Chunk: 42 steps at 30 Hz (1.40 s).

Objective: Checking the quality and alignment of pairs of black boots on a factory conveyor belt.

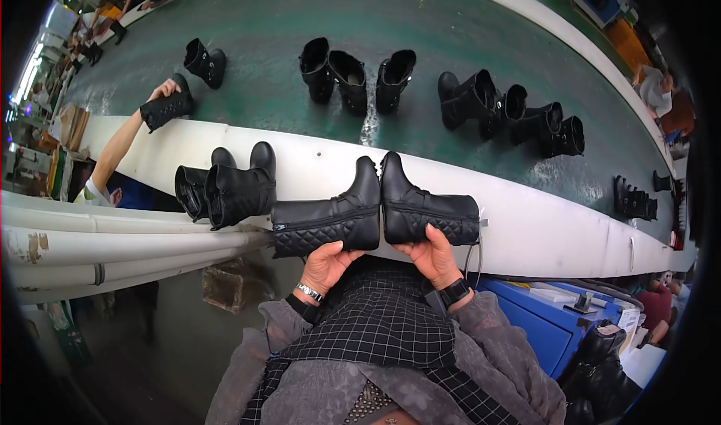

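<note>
In my left hand [328,266] is a black quilted boot [324,218] with a side zip, lying on its side with the toe pointing away from me. My right hand [433,256] grips a matching, slightly shorter-looking boot [429,211], thumb over the quilted side. The two boots are sole to sole, their heels close together, above the white ledge of the line. Both hands are closed round the undersides of the boots, so some fingers are hidden. A pair of black boots [239,192] stands on the ledge to the left.
A green conveyor belt [263,19] beyond the white ledge [541,233] carries several black boots. At the left, a co-worker's hand [167,89] holds a black boot [167,111]. White pipes [128,241] run at near left; a blue cabinet [533,327] stands at near right.
</note>
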Tool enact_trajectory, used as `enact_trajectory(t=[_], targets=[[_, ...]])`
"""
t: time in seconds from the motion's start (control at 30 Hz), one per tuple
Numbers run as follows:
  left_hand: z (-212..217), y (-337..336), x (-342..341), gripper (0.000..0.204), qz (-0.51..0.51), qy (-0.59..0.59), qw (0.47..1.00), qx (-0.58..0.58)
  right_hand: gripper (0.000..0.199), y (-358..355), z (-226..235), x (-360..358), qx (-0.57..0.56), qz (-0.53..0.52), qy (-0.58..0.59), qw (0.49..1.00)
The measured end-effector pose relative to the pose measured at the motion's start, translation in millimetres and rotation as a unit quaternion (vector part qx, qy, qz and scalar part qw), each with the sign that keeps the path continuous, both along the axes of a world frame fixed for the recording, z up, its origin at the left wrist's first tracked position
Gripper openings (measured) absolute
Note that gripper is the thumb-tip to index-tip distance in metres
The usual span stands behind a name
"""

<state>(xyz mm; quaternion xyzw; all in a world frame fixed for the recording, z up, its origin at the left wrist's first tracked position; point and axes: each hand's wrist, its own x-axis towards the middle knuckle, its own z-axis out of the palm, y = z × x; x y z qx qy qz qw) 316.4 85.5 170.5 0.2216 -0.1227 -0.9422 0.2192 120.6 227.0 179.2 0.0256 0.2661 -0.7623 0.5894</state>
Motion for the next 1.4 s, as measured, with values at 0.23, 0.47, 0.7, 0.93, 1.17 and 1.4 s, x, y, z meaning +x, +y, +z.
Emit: enact_trajectory(t=[0.23,0.47,0.7,0.93,1.17,1.4], targets=[[5.4,0.1,-4.9,0.046,-0.013,0.017,1.0,0.0,0.043,0.5,-0.8,0.1,-0.021,0.015,-0.009,1.0],[2.2,1.3,-3.7,0.046,-0.009,0.036,0.999,0.005,0.045,-2.8,0.6,4.4,-0.02,0.029,0.016,0.999],[-1.0,1.7,1.7,0.045,0.009,0.038,0.999,0.009,0.043,-3.9,-1.6,5.8,-0.041,0.043,-0.015,0.998],[3.1,0.6,1.5,0.045,0.014,0.038,0.999,0.008,0.043,-4.1,-1.2,6.7,-0.045,0.044,-0.018,0.998],[3.9,-3.1,4.0,0.044,0.01,0.021,1.0,-0.004,0.043,-5.4,-2.1,6.7,-0.036,0.041,-0.028,0.998],[13.5,-11.6,20.0,0.043,-0.044,-0.352,0.882,-0.311,0.039,8.9,-2.6,-11.4,0.116,0.001,0.134,0.984]])
